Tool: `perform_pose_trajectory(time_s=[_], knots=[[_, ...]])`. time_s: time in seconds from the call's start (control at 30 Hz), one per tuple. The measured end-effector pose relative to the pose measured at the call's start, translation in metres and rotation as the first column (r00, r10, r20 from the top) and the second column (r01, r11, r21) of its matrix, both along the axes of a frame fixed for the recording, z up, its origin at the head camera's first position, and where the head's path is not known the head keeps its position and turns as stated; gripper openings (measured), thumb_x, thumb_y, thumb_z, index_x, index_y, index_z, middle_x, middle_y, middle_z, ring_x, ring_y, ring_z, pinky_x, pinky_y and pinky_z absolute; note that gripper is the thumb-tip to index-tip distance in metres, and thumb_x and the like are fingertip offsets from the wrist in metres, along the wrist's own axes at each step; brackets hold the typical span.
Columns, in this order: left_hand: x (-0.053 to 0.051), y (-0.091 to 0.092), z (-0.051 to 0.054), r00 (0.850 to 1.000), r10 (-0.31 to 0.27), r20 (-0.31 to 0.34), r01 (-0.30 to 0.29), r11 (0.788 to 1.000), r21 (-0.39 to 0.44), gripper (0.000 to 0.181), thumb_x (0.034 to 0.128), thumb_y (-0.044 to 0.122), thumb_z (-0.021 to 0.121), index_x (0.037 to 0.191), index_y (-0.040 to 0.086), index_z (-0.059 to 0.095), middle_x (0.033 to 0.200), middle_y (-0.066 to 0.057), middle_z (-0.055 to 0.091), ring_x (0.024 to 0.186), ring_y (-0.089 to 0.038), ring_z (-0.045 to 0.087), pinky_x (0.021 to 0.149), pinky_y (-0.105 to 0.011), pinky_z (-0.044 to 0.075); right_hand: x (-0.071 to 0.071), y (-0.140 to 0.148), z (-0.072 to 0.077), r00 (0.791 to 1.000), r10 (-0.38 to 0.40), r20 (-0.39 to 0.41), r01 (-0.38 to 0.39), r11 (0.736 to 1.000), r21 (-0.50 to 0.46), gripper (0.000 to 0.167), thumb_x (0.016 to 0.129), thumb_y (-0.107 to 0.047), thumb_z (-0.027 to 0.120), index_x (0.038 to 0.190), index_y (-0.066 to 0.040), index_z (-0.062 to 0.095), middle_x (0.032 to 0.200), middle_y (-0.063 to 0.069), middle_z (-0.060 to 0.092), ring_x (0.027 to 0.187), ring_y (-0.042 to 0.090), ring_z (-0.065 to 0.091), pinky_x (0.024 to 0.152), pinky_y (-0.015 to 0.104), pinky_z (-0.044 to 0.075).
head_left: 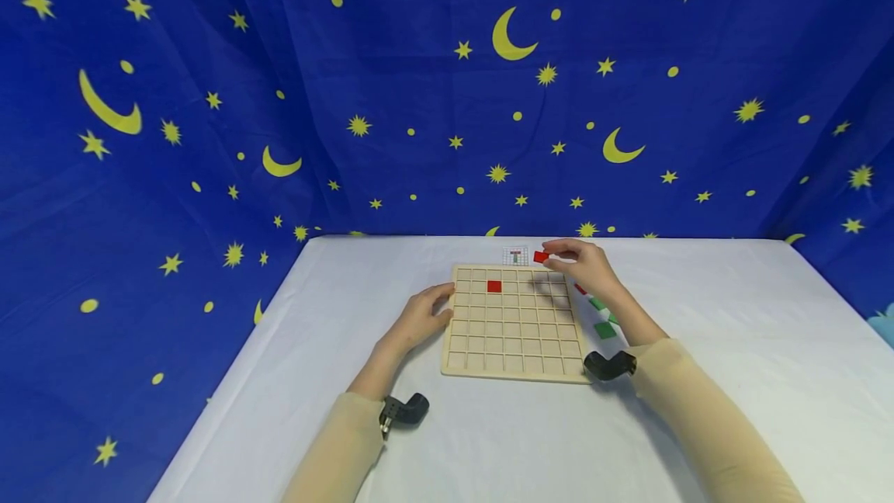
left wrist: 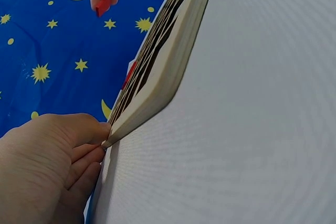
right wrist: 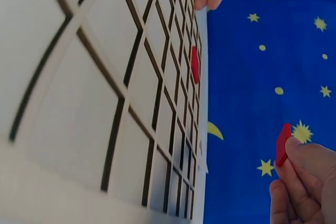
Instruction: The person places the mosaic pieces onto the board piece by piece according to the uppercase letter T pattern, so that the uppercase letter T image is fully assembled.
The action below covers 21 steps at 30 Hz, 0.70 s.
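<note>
A square wooden grid board (head_left: 520, 371) lies on the table, with one red square tile (head_left: 494, 286) in a cell of its second row from the far side. My left hand (head_left: 422, 318) is at the board's left side. In the left wrist view, its thumb and fingers grip the edge. Above the far right corner, my right hand (head_left: 585, 266) pinches another red square tile (right wrist: 283, 144) between thumb and fingertips, raised off the board. A small printed grid card (head_left: 515, 256) with a coloured pattern lies just behind the board.
Right of the board lie several loose pieces: a green tile (head_left: 604, 330), more green ones partly hidden by the right forearm, and a red piece (head_left: 580, 289). A white cloth covers the table (head_left: 754, 379). A blue curtain (head_left: 419, 154) with moons and stars hangs behind.
</note>
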<state>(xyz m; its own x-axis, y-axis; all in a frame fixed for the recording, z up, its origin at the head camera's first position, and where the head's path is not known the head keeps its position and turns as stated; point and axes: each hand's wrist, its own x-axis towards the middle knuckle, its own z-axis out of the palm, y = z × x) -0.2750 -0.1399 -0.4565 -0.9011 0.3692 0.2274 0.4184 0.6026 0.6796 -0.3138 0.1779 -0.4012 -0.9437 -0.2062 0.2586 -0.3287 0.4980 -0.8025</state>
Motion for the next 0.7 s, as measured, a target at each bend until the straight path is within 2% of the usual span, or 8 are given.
perform_pose_trajectory(time_s=[0.4, 0.7], knots=[[-0.001, -0.001, -0.001, 1.0, -0.004, -0.007, 0.004, 1.0, 0.005, 0.051, 0.0876, 0.005, 0.063, 0.135, -0.002, 0.047, 0.13, -0.017, 0.054, 0.119, -0.027, 0.052, 0.101, -0.034, 0.043, -0.003, -0.019, -0.007, 0.998, 0.065, -0.015, -0.066, 0.998, -0.02, 0.036, 0.086, -0.012, 0.07, 0.117, 0.004, 0.063, 0.118, 0.017, 0.062, 0.11, 0.031, 0.057, 0.095, 0.042, 0.048], [0.0, 0.0, 0.0, 1.0, -0.005, 0.003, 0.005, 1.0, 0.0, 0.051, 0.088, 0.006, 0.063, 0.136, -0.002, 0.047, 0.133, -0.016, 0.051, 0.122, -0.027, 0.049, 0.103, -0.032, 0.04, -0.002, -0.029, -0.014, 0.997, 0.079, 0.008, -0.079, 0.996, -0.045, 0.035, 0.086, -0.013, 0.07, 0.116, 0.002, 0.064, 0.115, 0.016, 0.064, 0.108, 0.03, 0.058, 0.095, 0.042, 0.048]])
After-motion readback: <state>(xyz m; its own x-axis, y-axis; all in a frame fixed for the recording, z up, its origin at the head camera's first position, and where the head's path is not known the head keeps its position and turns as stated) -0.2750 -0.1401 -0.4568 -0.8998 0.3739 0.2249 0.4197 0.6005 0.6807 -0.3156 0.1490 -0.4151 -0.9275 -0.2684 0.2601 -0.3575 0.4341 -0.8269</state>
